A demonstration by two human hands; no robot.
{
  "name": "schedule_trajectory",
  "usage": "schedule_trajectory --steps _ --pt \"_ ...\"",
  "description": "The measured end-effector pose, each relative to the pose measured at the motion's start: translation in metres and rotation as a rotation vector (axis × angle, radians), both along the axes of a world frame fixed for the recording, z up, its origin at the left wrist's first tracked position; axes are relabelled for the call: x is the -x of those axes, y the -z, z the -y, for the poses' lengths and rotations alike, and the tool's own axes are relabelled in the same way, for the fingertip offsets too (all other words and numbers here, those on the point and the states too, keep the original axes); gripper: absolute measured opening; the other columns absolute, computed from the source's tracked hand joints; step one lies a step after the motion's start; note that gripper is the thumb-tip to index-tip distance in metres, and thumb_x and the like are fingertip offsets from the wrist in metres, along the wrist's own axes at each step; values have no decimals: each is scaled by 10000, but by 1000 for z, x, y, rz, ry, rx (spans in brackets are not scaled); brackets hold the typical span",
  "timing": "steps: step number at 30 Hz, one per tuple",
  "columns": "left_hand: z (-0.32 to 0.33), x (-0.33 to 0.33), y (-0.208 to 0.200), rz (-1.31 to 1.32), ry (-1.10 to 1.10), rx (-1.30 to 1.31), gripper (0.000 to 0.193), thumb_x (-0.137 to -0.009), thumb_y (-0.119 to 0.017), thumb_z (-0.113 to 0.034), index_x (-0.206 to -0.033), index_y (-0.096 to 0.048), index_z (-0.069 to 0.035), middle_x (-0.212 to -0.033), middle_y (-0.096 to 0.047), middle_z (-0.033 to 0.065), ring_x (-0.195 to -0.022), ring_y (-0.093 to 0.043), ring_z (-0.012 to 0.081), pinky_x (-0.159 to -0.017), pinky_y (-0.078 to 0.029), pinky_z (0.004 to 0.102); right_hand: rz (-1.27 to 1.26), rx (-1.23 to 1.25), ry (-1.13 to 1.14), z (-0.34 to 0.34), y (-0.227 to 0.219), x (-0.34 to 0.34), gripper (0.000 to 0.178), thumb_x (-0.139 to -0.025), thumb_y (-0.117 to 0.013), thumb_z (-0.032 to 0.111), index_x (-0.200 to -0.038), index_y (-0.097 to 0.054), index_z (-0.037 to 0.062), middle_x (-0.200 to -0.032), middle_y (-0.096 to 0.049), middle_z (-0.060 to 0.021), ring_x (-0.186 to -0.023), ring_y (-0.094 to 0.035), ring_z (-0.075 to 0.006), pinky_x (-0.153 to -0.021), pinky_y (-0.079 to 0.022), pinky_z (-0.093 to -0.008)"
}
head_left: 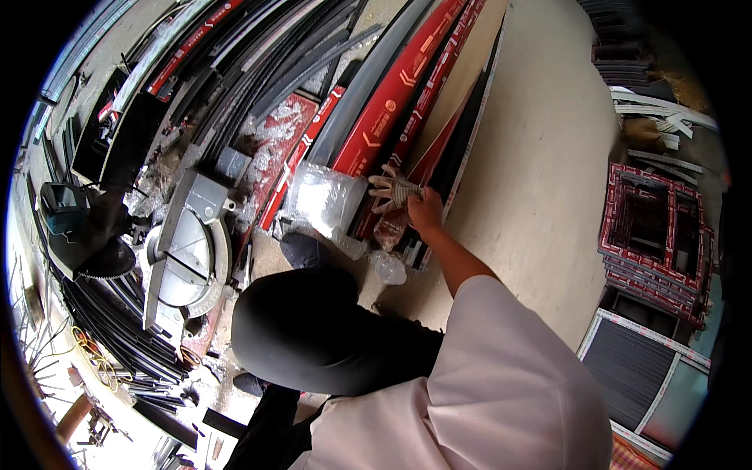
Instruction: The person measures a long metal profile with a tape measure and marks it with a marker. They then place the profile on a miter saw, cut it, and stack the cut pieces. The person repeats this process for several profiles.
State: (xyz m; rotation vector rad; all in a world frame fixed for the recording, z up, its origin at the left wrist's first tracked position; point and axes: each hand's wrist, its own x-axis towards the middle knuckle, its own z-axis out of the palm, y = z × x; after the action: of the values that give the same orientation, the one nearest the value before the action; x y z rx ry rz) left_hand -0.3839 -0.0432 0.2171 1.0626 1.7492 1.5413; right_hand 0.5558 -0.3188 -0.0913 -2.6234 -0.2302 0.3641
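My right hand (pixel 424 211) is closed around the cuff of a pale knit work glove (pixel 392 189), whose fingers are spread and point left. I cannot tell whether anything is inside the glove. Both are above long profiles wrapped in red film (pixel 392 99). Beside the glove, to the left, is a clear plastic-wrapped bundle (pixel 325 200). Crumpled clear plastic (pixel 388 267) lies just below, at the near ends of the profiles. My left hand does not show in the picture.
A miter saw's round metal base (pixel 185 254) and toothed blade (pixel 107 262) stand to the left. Many dark strips (pixel 117 329) lie around it. Red-and-black window frames (pixel 654 227) are stacked at the right, near a panel with a white frame (pixel 634 376). My bent dark-clothed leg (pixel 305 329) is below.
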Motion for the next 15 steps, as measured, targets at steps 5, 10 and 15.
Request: schedule_trajectory --steps 5,10,15 --pt "-1 -33 -4 330 -113 49 333 -917 -575 -334 -870 -630 -9 -789 -637 176 -626 -650 338 -573 -625 550 -267 -82 343 -11 -9 -12 560 -961 -604 276 -1452 -568 9 -1151 -675 -239 -922 -688 -404 -799 -549 -538" --pt "3 26 14 -153 233 -160 356 -889 -762 -213 -1085 -570 14 -930 -624 173 -695 -652 303 -617 -643 483 -629 -212 487 -61 -76 3 712 -992 -621 256 -1634 -369 80 -1483 -572 -223 -1033 -692 -351 -855 -544 -533" --pt "-14 31 29 -173 248 -183 535 -741 -860 62 -1156 -527 8 -1013 -616 176 -727 -640 284 -646 -644 465 -496 -268 402 -51 -25 -11 613 -946 -636 244 -1512 -529 35 -1337 -672 -223 -1011 -699 -364 -837 -526 -514"
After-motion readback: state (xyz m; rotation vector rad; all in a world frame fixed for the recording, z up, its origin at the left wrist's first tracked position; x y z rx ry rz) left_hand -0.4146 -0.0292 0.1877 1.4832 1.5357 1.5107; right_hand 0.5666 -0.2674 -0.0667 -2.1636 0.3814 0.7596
